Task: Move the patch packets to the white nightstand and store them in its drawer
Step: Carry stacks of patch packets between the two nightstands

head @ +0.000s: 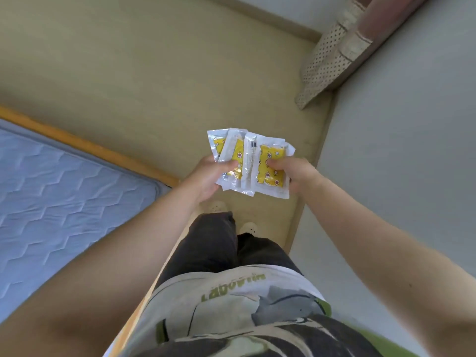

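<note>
above beige floor (154, 60), left hand (206, 176) and right hand (296, 173) each pinch overlapping yellow patch packets (270, 166).

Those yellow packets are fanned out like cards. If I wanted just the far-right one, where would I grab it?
Probably pinch the rightmost packet by its right half, coming from the right, thumb on top, as the right hand does. That side sticks out free, while its left edge overlaps the other packets held by the left hand.
</note>
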A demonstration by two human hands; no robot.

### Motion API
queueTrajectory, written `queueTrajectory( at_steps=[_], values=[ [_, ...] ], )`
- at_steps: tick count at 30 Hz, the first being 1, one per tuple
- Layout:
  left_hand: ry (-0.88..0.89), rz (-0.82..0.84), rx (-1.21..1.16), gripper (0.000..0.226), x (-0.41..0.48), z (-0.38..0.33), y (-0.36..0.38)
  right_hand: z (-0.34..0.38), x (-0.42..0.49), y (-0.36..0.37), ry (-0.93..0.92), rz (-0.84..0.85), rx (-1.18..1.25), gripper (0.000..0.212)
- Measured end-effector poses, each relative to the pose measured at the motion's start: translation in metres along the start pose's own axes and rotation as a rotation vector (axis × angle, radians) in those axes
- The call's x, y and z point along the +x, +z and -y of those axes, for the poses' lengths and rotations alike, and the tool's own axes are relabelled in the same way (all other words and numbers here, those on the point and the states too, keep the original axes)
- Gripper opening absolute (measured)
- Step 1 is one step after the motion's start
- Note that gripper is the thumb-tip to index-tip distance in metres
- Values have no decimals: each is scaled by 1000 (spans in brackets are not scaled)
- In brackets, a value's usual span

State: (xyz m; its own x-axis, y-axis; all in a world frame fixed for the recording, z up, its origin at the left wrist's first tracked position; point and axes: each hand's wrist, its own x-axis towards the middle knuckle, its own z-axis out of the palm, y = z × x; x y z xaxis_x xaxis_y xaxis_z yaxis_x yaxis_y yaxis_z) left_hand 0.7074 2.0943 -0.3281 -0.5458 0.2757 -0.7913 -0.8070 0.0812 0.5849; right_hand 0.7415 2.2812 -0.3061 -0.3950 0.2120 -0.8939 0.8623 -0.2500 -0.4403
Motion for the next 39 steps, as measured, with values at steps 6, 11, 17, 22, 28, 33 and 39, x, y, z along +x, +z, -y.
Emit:
queueTrajectory(
  at_steps=[6,11,17,22,28,33,39],
  values=[
    [125,-169,-57,17,61,-91,-50,120,64,62,-45,97,-113,30],
    [122,-323,-63,10,120,-185,-119,248,121,130,-45,93,-135,23],
    [85,-489,-223,9,159,-278,-209,370,149,250,-64,155,-281,32],
    [96,-577,-382,17,184,-342,-279,445,172,361,-125,252,-434,32],
    [136,-668,-558,12,229,-427,-393,536,217,504,-159,361,-619,19],
    [97,-780,-701,12,258,-499,-488,613,246,636,-168,427,-789,18],
    [118,-887,-889,18,266,-553,-607,662,255,795,-201,523,-970,19]
  ],
)
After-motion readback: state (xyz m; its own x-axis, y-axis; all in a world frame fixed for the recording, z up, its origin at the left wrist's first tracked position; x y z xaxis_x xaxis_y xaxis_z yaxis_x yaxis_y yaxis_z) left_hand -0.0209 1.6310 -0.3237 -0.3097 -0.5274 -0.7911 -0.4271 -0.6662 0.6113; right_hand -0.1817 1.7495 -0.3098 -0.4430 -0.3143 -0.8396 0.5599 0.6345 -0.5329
